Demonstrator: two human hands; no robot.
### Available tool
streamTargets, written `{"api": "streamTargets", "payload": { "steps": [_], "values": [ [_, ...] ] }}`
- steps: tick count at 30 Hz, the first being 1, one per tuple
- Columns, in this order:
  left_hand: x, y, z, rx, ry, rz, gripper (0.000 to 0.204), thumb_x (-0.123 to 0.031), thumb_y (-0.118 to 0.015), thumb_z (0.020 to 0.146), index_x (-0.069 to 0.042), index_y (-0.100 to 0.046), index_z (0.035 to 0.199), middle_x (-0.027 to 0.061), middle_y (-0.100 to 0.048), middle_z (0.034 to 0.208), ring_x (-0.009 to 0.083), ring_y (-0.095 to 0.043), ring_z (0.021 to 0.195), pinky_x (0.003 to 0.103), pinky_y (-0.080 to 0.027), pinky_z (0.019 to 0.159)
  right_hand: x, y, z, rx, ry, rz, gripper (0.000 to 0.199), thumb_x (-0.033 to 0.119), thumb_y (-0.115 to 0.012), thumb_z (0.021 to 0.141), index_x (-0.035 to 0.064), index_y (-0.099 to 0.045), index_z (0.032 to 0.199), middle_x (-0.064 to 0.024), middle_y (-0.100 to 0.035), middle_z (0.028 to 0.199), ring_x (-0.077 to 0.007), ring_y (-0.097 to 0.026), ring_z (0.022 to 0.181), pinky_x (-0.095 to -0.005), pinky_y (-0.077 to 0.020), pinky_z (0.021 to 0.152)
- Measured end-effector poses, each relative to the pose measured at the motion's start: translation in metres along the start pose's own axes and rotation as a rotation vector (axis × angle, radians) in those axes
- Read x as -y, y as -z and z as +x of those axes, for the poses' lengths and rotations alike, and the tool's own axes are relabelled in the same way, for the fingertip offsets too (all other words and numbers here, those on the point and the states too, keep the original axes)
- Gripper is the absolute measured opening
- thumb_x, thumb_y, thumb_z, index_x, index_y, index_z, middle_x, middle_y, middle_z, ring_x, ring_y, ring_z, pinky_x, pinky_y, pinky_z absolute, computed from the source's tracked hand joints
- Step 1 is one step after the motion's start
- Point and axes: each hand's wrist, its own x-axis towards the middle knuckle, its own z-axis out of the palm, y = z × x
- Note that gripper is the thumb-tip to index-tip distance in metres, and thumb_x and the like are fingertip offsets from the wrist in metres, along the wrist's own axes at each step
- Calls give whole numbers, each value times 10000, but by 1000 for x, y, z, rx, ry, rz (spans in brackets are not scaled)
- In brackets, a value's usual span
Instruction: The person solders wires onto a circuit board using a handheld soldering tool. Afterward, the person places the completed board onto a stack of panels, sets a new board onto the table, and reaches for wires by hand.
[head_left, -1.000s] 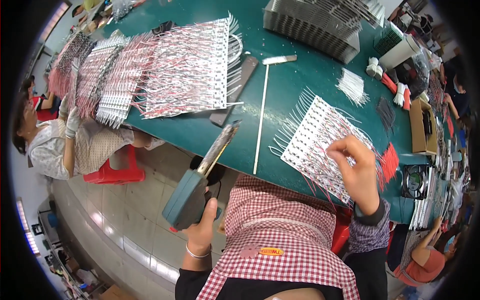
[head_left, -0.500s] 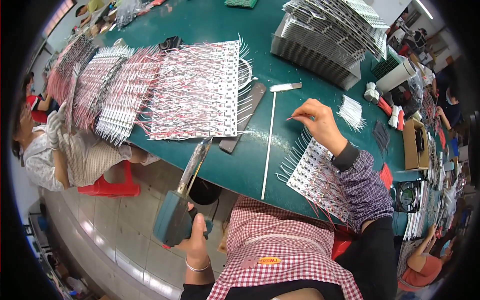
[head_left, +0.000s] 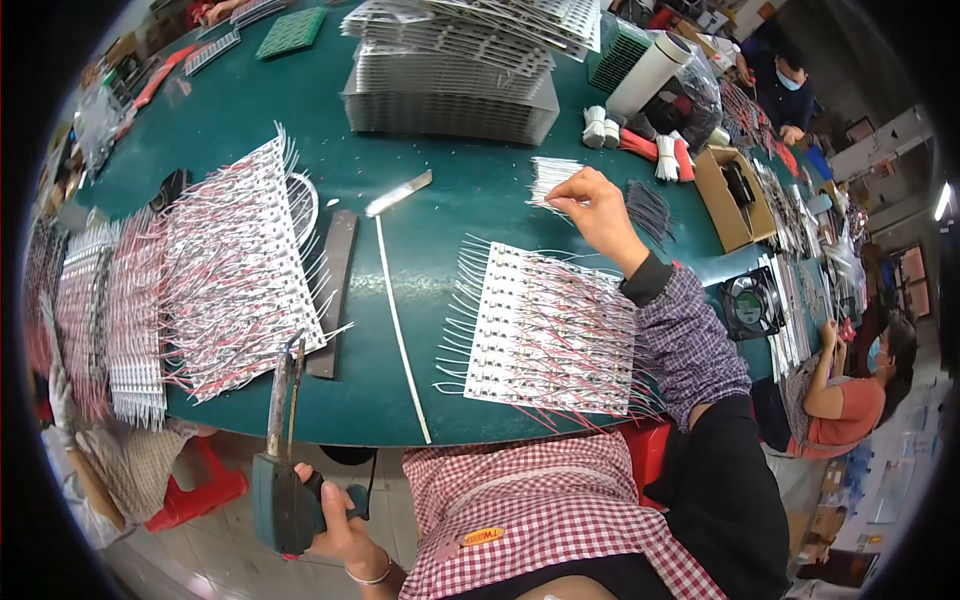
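Two wired boards (head_left: 235,275) (head_left: 550,335) — rod (head_left: 398,315) between.

The wired board (head_left: 545,330) lies on the table (head_left: 450,210), right of the long rod (head_left: 400,320).

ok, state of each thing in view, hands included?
left hand: gripping the soldering gun, off the table edge
soldering gun: held, tip up by the table rim
right hand: pinching white wires
white wire bundle: lying on the table, being picked from
wired board: flat, leads fanned out
blank boards: stacked
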Motion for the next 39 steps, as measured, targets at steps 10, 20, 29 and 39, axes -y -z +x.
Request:
{"api": "streamTargets", "payload": {
  "steps": [10,20,29,39],
  "values": [
    [-4,-8,-7,-14,61,59,433,64,-612,832,34,-472,1240,156,-622,1159,91,-446,593,217,-333,479,-19,1,-13,-30,-42,-99,92,83,-742,790,66,-753,879,-51,-642,831,-217,-543,843,-335,-431,742],
    [12,-10,4,46,-54,89,318,39,-588,863,74,-517,1171,161,-627,1134,90,-403,569,222,-320,495,-81,102,-99,-199,-210,-235,80,83,-750,754,73,-749,832,-63,-658,795,-243,-562,807,-361,-438,736],
    [4,-26,10,122,-29,-24,378,89,-594,806,61,-527,1177,131,-631,1041,95,-464,576,218,-383,505,-21,104,-147,-231,-217,-408,186,39,-642,852,21,-715,1022,-162,-633,964,-282,-608,918,-353,-479,827],
    [-20,10,6,-159,-165,-145,466,66,-574,823,42,-443,1269,159,-594,1131,96,-463,591,211,-377,502,194,-91,-66,678,-253,977,438,72,-632,927,5,-509,1342,-101,-585,1236,-164,-553,1155,-296,-478,960]
  ]
}}
